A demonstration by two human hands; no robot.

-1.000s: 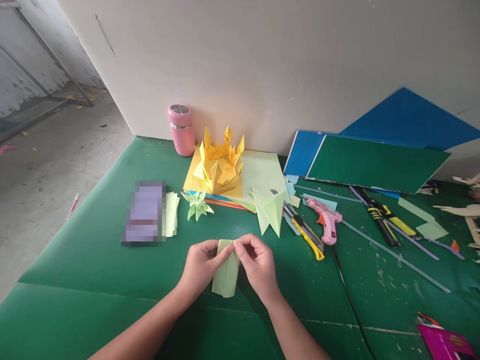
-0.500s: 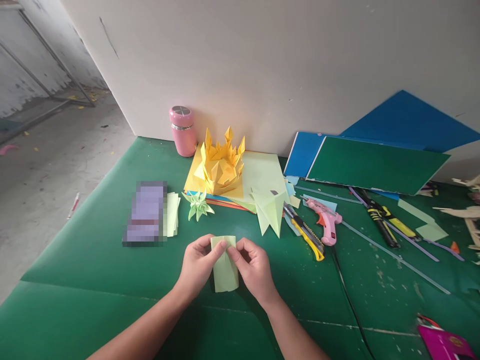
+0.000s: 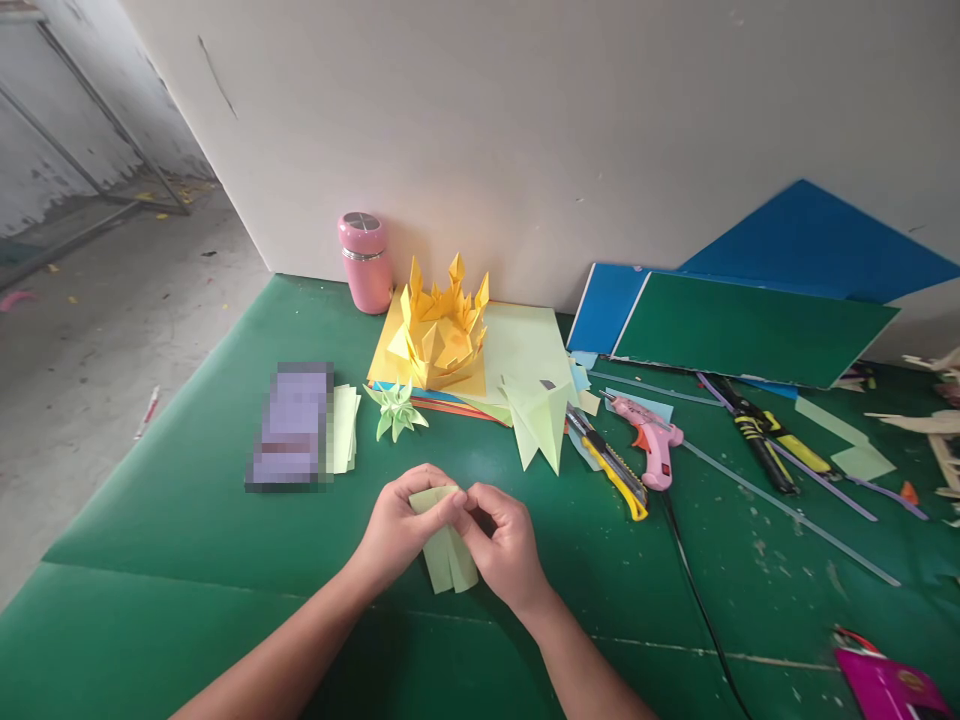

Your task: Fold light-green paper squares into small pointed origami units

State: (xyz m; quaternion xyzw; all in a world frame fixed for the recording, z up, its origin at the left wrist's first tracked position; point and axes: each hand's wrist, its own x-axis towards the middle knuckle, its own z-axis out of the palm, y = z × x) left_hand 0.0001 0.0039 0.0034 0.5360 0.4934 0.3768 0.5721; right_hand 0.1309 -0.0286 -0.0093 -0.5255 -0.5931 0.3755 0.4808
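Observation:
A folded piece of pale green paper [image 3: 448, 562] is held upright between both hands above the green table. My left hand [image 3: 409, 520] pinches its upper left part, with the thumb across the front. At the top right corner, my right hand [image 3: 501, 540] grips the edge between thumb and fingers, and the two thumbs meet there. A vertical split shows down the paper's lower front. Beyond the hands lie a green folded paper star [image 3: 397, 410] and a pointed light green folded piece [image 3: 537, 420].
A yellow paper crown [image 3: 442, 345] rests on coloured sheets, beside a pink flask [image 3: 366, 265]. On the right lie a yellow utility knife [image 3: 611, 465], a pink glue gun [image 3: 651, 440] with its cord, and pliers [image 3: 757, 435]. A blurred purple object [image 3: 292, 425] and paper slips [image 3: 345, 430] are left.
The folded paper has tilted, and its lower front split has opened wider. My right thumb has shifted up to the top corner, close against the left thumb.

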